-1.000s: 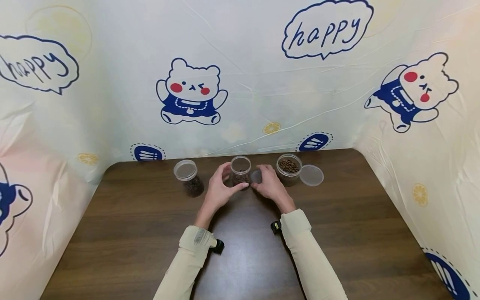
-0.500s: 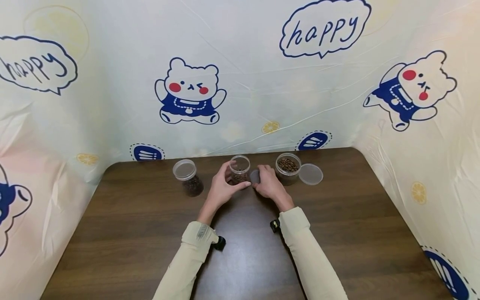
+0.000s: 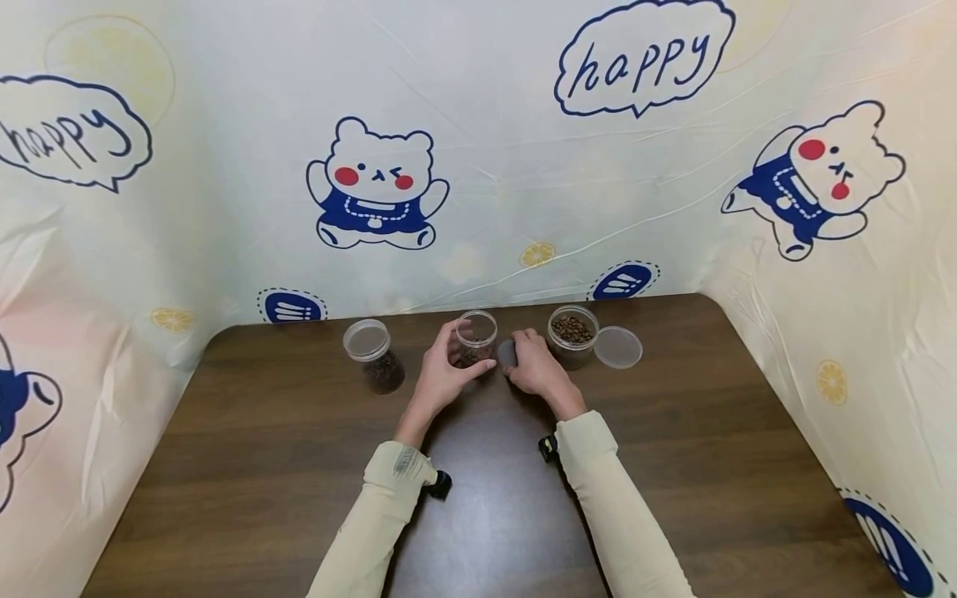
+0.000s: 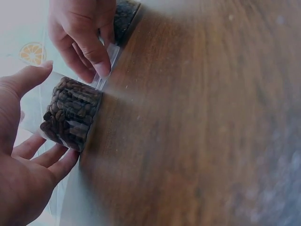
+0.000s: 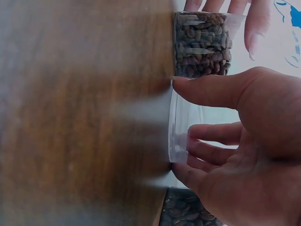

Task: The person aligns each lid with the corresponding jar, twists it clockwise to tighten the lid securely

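Observation:
My left hand (image 3: 441, 374) curves around an uncovered clear jar (image 3: 476, 332) partly filled with coffee beans, upright on the table. In the left wrist view, its fingers lie along one side of the jar (image 4: 70, 113) and the thumb is raised on the other side. Just right of the jar, my right hand (image 3: 540, 365) grips a clear round lid (image 3: 507, 353) that lies flat at the tabletop. The right wrist view shows the thumb and fingers at opposite edges of this lid (image 5: 178, 132); part of it is hidden by the hand in the head view.
On the left stands a lidded jar (image 3: 376, 357) of dark beans. An open jar (image 3: 573, 330) of beans stands right of my right hand, with another lid (image 3: 619, 347) flat beside it. A printed curtain (image 3: 478, 191) hangs behind the wooden table (image 3: 478, 515).

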A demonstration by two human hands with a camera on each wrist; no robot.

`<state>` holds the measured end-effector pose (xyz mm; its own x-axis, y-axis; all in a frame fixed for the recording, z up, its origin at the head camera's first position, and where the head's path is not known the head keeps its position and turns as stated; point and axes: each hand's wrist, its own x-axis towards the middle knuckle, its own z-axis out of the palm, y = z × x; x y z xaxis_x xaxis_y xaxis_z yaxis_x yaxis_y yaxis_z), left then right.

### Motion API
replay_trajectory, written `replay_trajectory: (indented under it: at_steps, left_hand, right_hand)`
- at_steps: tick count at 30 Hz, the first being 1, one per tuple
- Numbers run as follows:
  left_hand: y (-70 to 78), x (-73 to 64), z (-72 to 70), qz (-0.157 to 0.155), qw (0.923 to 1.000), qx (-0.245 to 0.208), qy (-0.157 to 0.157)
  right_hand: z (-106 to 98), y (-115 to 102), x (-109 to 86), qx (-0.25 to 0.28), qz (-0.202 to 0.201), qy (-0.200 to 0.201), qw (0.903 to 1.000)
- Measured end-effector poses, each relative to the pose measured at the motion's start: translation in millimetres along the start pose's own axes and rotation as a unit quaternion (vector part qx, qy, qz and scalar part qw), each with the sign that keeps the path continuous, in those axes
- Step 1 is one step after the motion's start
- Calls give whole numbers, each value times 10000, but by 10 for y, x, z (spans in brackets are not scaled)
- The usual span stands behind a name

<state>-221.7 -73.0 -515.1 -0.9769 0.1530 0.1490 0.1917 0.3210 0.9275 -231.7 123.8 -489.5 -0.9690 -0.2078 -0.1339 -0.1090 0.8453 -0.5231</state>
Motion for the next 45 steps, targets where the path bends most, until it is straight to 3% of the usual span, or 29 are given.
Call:
replay_trajectory:
  at_steps: [17,23,38,45]
  left_hand:
    - [57,-30,-43,-78,9999,126,84]
    - [131,-86,-87,36,10000,29,63]
    - [296,-370,-143,305,9992,192,-141]
    - [334,-546,-158,210,9988,185,-402]
  right_hand:
    - [-58,-21,-25,-59,-40,-84,9999]
    - [-105,-60,-98,-70,-79,-77,9999]
    - [-262,-164,-513,-131,-329,-113,9993]
    - [-274,-191,-731,-372,-387,-250,9982]
